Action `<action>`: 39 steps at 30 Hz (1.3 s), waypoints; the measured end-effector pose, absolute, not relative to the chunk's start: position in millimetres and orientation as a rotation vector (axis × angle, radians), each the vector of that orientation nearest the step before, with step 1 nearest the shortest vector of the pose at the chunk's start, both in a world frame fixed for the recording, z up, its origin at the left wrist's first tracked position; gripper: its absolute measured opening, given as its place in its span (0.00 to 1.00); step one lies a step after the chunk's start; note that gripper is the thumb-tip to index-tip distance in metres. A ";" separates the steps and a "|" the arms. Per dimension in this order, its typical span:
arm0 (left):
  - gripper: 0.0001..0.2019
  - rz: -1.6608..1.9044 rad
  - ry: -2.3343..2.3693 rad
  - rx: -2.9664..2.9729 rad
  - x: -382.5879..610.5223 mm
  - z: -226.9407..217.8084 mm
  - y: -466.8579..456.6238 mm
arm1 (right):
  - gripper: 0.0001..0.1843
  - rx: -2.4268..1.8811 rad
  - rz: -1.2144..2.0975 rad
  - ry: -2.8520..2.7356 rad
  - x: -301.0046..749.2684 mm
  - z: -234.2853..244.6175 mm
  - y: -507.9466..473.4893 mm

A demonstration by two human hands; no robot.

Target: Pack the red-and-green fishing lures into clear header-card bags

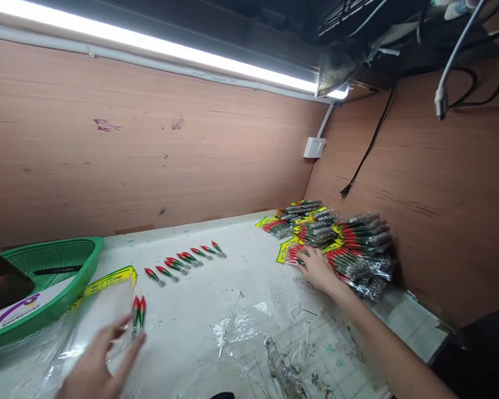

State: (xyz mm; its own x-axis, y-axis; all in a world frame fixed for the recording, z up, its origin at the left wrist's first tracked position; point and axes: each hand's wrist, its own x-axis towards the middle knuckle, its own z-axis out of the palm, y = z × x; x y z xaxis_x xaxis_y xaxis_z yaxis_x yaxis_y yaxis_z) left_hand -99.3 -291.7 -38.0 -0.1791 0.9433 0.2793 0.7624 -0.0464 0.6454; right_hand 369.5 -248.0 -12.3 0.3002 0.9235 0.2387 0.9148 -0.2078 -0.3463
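My left hand (102,354), smeared by motion, is at the lower left with thumb and fingers apart. Just beyond its fingertips, two red-and-green fishing lures (138,310) lie side by side on the white table (191,321). Beside them is a stack of clear plastic bags (102,305) with yellow header cards. At the right, my right hand (318,269) has its fingers closed over a filled lure packet (294,254) at the front of the pile; its fingertips are partly hidden. Several loose lures (183,259) form a slanting row in the middle.
A pile of packed lures (363,244) stands against the right wall. The green basket (93,255) at the left holds a dark pen and a printed card. Clear tape scraps (283,366) stick to the front of the table. Cables (441,100) hang at the upper right.
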 end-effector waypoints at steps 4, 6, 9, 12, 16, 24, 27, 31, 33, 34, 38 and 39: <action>0.22 0.593 2.534 1.550 -155.1 -23.4 -254.0 | 0.15 -2.325 -0.170 -1.751 354.4 -32.3 -242.1; 0.23 0.472 2.555 1.433 -160.5 -17.2 -247.5 | 0.16 -2.431 -0.262 -1.686 352.6 -34.0 -231.0; 0.23 0.552 2.470 1.327 -157.5 -9.7 -243.6 | 0.17 -2.548 -0.341 -1.572 351.4 -29.5 -211.8; 0.19 0.722 2.413 1.236 -159.8 -4.4 -243.3 | 0.18 -2.561 -0.362 -1.530 341.3 -22.6 -202.5; 0.11 0.814 2.362 1.140 -168.1 5.5 -251.8 | 0.15 -2.407 -0.271 -1.638 299.5 -17.8 -215.2; 0.07 1.055 2.289 0.911 -141.8 43.4 -272.8 | 0.11 -1.687 0.460 -1.879 181.5 -16.1 -278.9; 0.05 1.559 1.564 0.663 -105.2 41.2 -285.4 | 0.20 -1.386 0.886 -1.801 141.6 -18.1 -295.6; 0.20 1.490 1.142 0.500 -60.6 17.1 -306.5 | 0.33 -1.111 1.375 -1.530 100.8 -22.7 -303.4; 0.25 1.379 1.103 0.540 -50.9 4.0 -314.4 | 0.32 -1.042 1.502 -1.418 93.4 -22.3 -302.8; 0.27 1.313 1.092 0.561 -49.0 -1.0 -317.2 | 0.31 -1.018 1.550 -1.388 93.2 -21.1 -302.4; 0.29 1.118 1.046 0.535 -50.7 -8.0 -320.4 | 0.29 -1.002 1.682 -1.417 103.4 -15.3 -304.5; 0.27 1.122 1.045 0.504 -52.4 -6.9 -319.2 | 0.29 -1.017 1.690 -1.447 106.5 -15.1 -305.1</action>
